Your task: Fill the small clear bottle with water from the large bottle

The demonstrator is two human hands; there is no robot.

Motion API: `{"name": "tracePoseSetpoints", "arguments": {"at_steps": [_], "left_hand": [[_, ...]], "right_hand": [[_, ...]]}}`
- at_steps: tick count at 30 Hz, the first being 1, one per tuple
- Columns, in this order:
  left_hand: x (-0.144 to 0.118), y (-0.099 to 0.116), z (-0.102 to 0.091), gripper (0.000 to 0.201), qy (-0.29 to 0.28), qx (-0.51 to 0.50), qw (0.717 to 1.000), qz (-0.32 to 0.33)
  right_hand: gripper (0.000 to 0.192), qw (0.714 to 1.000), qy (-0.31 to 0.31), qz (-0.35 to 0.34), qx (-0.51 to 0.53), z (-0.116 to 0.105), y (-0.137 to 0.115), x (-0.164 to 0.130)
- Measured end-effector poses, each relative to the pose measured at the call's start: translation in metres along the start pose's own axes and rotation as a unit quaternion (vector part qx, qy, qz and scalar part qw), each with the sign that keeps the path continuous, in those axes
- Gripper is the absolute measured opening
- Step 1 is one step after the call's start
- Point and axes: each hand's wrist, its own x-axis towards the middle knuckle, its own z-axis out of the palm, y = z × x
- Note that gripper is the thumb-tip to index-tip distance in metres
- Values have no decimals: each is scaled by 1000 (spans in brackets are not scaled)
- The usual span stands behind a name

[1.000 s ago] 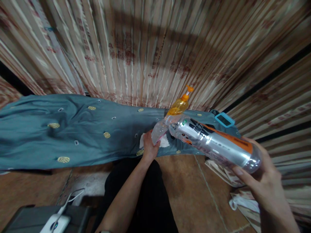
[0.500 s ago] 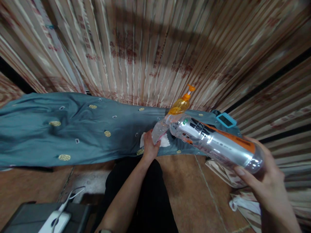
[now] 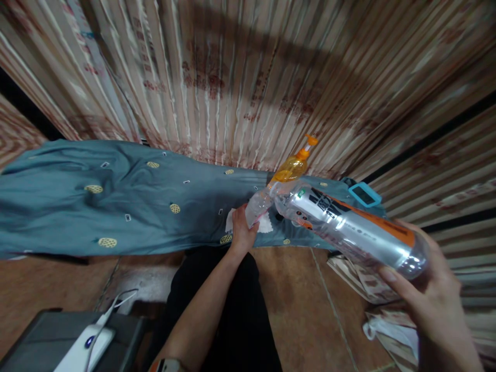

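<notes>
I am tilting a large clear bottle point(image 3: 349, 227) toward a small clear bottle point(image 3: 256, 206).
My right hand point(image 3: 437, 289) is gripping the large bottle around its base, and its silver, black and orange label is facing up; my left hand point(image 3: 242, 232) is closing around the lower part of the small bottle, which is leaning over a white tissue point(image 3: 265, 223) on the teal pineapple-print cloth point(image 3: 135, 199). The two necks are meeting in my view, though I cannot tell whether they are touching. Just behind them an orange pump bottle point(image 3: 292, 168) is standing, and a blue-framed device point(image 3: 364, 195) is resting near the cloth's right end.
</notes>
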Motion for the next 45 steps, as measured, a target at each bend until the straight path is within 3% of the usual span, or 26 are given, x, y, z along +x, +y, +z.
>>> {"name": "tracePoseSetpoints", "arguments": {"at_steps": [10, 17, 29, 45], "left_hand": [[0, 1, 2, 58, 1, -7, 1000, -9], [-1, -1, 3, 58, 1, -8, 1000, -1], [1, -1, -1, 57, -10, -9, 1000, 2], [1, -1, 1, 57, -2, -10, 1000, 5]], "right_hand": [[81, 1000, 2, 16, -10, -1, -1, 0], [79, 998, 14, -44, -38, 0, 7, 0], [78, 999, 3, -38, 0, 0, 4, 0], [81, 998, 6, -42, -38, -2, 6, -2]]}}
